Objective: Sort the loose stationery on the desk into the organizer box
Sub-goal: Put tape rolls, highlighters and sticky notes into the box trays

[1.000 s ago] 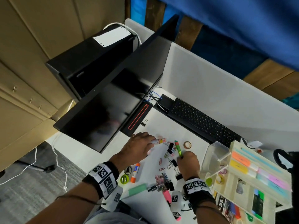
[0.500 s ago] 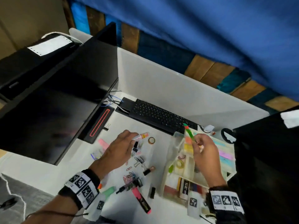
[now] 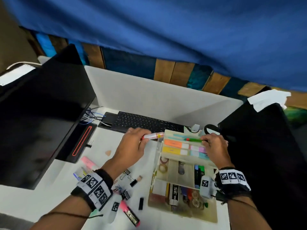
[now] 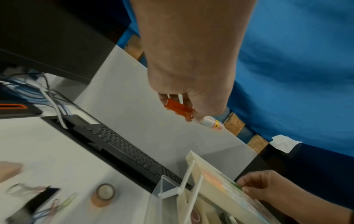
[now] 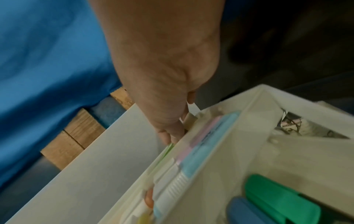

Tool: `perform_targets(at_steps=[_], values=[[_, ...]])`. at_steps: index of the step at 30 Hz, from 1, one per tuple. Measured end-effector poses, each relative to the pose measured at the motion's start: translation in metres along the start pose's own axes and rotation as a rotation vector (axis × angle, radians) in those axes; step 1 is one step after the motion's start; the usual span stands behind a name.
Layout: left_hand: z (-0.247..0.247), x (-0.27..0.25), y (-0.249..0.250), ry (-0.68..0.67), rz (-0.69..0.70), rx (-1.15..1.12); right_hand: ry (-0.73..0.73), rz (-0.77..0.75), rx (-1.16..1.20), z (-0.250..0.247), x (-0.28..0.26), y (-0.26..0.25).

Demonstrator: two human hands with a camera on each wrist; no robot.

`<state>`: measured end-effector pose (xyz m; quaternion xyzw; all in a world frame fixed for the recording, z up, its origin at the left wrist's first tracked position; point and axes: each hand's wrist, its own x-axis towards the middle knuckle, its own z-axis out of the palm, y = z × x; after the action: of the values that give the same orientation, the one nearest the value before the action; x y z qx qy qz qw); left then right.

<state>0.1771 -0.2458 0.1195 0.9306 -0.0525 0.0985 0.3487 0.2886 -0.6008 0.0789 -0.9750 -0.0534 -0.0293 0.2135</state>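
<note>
The cream organizer box (image 3: 176,182) stands at the desk's right, its raised top tray (image 5: 254,106) holding several pastel highlighters. My right hand (image 3: 205,140) pinches a green pen (image 3: 193,139) that lies along the tray's far slot; in the right wrist view the fingertips (image 5: 170,137) sit on the green pen's (image 5: 166,151) end. My left hand (image 3: 142,138) grips an orange-capped white highlighter (image 3: 152,135) in the air just left of the tray, its orange cap (image 4: 179,109) showing under the palm in the left wrist view.
A black keyboard (image 3: 141,122) runs behind the hands, with a monitor (image 3: 41,122) at left and a black bag (image 3: 265,155) at right. A pink highlighter (image 3: 130,214), binder clips (image 3: 131,179) and paper clips lie on the desk near me. A tape roll (image 4: 104,194) stands beside the box.
Both hands left the loose pile and moved right to the box. The right hand brought the green pen down into the top tray; the left lifted the orange highlighter to the tray's edge.
</note>
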Motion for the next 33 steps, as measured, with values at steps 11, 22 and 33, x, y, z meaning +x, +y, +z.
perform_targets(at_steps=[11,22,33], values=[[0.089,0.091,0.054,-0.180,0.098,0.287,0.091,0.121,-0.088,-0.007,-0.005,0.002],[0.124,0.101,0.057,-0.267,0.142,0.442,0.133,0.263,-0.043,-0.005,-0.012,0.006],[0.031,0.040,-0.009,-0.330,-0.023,0.060,0.082,-0.106,0.249,0.002,-0.073,-0.081]])
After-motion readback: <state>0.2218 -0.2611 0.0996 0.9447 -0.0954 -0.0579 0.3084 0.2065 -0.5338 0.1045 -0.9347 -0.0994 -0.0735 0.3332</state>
